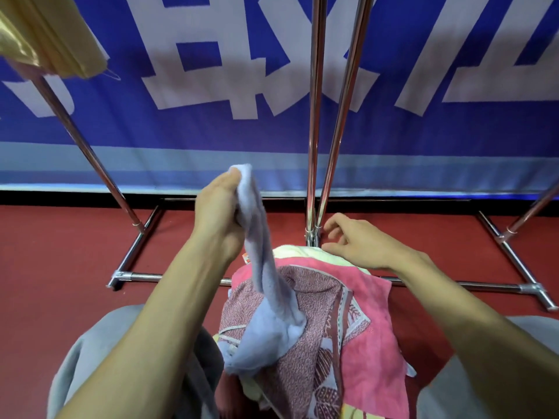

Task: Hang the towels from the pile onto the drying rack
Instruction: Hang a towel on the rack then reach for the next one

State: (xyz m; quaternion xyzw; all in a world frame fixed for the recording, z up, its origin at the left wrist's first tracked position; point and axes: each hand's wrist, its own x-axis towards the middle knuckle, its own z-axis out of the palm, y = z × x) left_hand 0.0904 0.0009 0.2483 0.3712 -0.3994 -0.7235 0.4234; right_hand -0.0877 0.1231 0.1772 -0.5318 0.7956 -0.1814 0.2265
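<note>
Between the person's grey-trousered knees (99, 358), on the red floor (60, 243): pile of towels (326, 352), several layers.
- Item 1, pale blue towel (272, 334). Top corner is clamped in the left hand (220, 213), fingers curled round it and a tuft showing above the thumb. From the fist it hangs as a twisted strip down and to the right. Its lower end is spread on the pile, touching the patterned cloth. It lies wholly below and right of the holding hand, partly lifted.
- Item 2, maroon patterned cloth (305, 382). Upper layer of pile, under the blue towel's lower end.
- Item 3, pink towel (372, 322). Lies flat beneath the patterned cloth, with its right half exposed.
- Item 4, pale yellow towel (305, 252). Far end of pile, partly covered by the pink one.
- Right hand (354, 240). Holds nothing, fingers loosely bent, palm down. It hovers over the far edge of the pile above the yellow towel, near the foot of the rack's middle posts and well apart from the blue towel.
- Drying rack (314, 116). Chrome tubing with upright twin posts at centre, a slanted pole at left and base bars on the floor beyond the pile.
- Gold cloth (48, 34). Draped at upper left on the rack.
- Blue banner (211, 125). White lettering, behind the rack.
</note>
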